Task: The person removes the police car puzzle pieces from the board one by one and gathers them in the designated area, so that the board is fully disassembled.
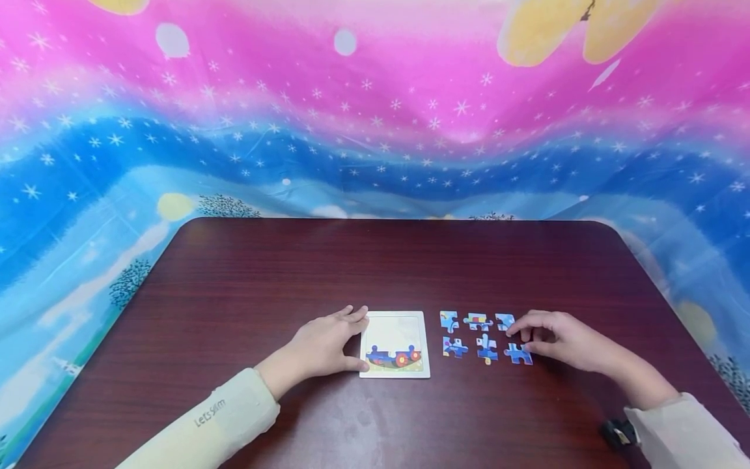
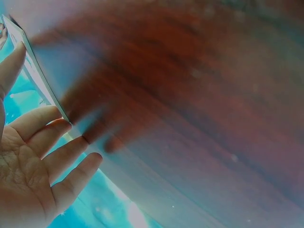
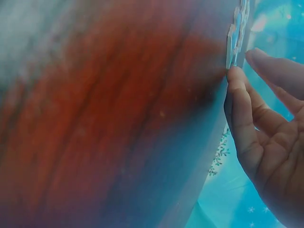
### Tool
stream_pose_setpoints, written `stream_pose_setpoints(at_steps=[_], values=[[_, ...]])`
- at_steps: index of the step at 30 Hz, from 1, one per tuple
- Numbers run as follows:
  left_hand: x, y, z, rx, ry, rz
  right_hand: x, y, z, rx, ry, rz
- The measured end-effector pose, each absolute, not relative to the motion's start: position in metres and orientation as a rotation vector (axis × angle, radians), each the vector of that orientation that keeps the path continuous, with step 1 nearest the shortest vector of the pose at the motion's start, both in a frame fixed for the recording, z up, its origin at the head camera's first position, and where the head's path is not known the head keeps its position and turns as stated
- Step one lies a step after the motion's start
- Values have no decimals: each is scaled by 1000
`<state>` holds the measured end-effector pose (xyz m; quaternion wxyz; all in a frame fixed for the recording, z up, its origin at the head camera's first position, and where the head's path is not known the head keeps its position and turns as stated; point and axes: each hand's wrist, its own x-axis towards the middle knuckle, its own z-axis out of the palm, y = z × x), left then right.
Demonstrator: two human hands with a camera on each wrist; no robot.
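Observation:
In the head view, a square puzzle board (image 1: 426, 345) with a pale rim lies on the table, its lower part filled by a blue and red picture. My left hand (image 1: 322, 345) touches the board's left side with fingers and thumb spread. The left wrist view shows this hand (image 2: 38, 161) at the board's edge (image 2: 43, 85). Right of the board lie several loose pieces in two rows. My right hand (image 1: 562, 339), fingers bent and thumb apart, is at the rightmost upper piece (image 1: 504, 320) and lower piece (image 1: 518, 354); contact is unclear. In the right wrist view, the hand (image 3: 270, 137) pinches nothing visible.
The other loose pieces are two upper ones (image 1: 448, 320) (image 1: 478, 321) and two lower ones (image 1: 454, 347) (image 1: 486, 350). The dark wooden table (image 1: 351, 267) has rounded back corners. A pink and blue patterned cloth (image 1: 375, 143) hangs behind it. A black object (image 1: 618, 432) is by the right sleeve.

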<state>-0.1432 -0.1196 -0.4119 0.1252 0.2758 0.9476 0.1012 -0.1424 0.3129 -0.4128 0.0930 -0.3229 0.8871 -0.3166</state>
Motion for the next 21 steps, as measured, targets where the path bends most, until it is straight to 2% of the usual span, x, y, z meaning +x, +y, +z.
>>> stream_pose_setpoints(at_steps=[8, 21], values=[[-143, -120, -411, 808, 2765, 302, -144, 309, -408, -970, 2646, -959], [-143, -120, -410, 807, 2760, 292, -155, 277, -397, -826, 2574, -949]])
